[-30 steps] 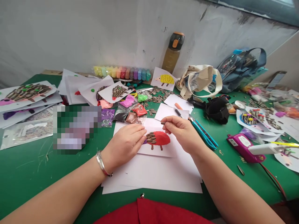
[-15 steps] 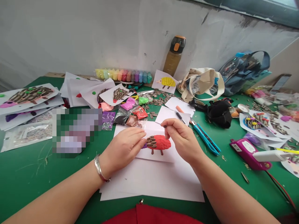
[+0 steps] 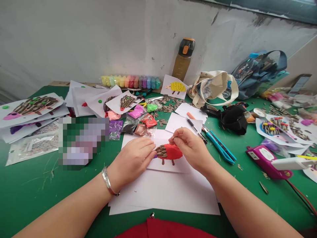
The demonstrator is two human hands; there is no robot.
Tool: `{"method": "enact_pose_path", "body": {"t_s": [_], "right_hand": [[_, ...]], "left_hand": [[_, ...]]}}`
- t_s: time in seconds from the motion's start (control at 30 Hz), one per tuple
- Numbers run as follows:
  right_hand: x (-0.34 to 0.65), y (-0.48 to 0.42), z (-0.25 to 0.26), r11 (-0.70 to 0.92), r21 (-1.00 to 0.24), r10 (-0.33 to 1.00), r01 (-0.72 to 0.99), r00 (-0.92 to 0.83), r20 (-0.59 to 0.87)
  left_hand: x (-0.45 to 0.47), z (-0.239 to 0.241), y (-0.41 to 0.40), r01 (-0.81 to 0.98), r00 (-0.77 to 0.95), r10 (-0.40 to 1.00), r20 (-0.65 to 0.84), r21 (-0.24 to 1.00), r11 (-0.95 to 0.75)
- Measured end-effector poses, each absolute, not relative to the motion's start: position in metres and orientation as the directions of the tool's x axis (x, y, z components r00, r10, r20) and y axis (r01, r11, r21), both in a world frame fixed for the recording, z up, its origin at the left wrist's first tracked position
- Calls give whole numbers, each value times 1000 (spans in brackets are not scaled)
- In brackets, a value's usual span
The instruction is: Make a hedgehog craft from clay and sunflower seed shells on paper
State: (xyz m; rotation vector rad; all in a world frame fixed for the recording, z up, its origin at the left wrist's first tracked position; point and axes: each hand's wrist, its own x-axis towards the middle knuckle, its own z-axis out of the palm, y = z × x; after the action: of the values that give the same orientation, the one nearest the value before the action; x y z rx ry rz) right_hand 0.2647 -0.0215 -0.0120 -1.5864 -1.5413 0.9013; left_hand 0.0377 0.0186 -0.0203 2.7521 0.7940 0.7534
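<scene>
From my remote seat, my left hand [image 3: 135,158] lies on the white card [image 3: 173,164] with its fingers loosely extended. Its fingertips press at the left end of the red clay hedgehog [image 3: 173,151], right beside the rows of seeds [image 3: 160,151] already stuck there. It grips nothing, and it sits where it did 1 second ago, with the silver bracelet [image 3: 109,180] on its wrist.

My right hand [image 3: 192,148] is what has changed. 1 second ago it was raised over the far edge of the card with its pinch clear of the clay. Since then it has come down and toward the left. The thumb and forefinger are now closed on 1 sunflower seed [image 3: 174,138], just above the far edge of the red body. The seed is tiny and mostly hidden, so I cannot tell whether it touches the clay.

The hedgehog itself has not moved. It lies in the middle of the card, between my 2 hands, and the card rests on larger white sheets [image 3: 168,193] near me on the green table [image 3: 37,188].

Beyond the card lie clay packets [image 3: 141,119] and a scatter of loose seeds [image 3: 168,106]. A pen [image 3: 196,129] and a blue utility knife [image 3: 220,147] lie to the right of my right hand. A brown bottle [image 3: 184,58] stands against the far wall.
</scene>
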Motion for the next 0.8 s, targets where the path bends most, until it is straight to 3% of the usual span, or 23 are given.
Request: {"method": "enact_pose_path", "body": {"t_s": [0.17, 0.53, 0.8], "right_hand": [[267, -18, -14, 118, -742, 990, 660, -17, 142], [266, -21, -15, 90, -706, 995, 703, -26, 101], [265, -18, -25, 222, -640, 973, 736, -124, 195]], "left_hand": [[38, -21, 19, 456, 746, 551, 374, 316, -832], [39, -21, 20, 515, 764, 607, 220, 359, -778], [39, -20, 18, 515, 773, 595, 219, 331, -791]]}}
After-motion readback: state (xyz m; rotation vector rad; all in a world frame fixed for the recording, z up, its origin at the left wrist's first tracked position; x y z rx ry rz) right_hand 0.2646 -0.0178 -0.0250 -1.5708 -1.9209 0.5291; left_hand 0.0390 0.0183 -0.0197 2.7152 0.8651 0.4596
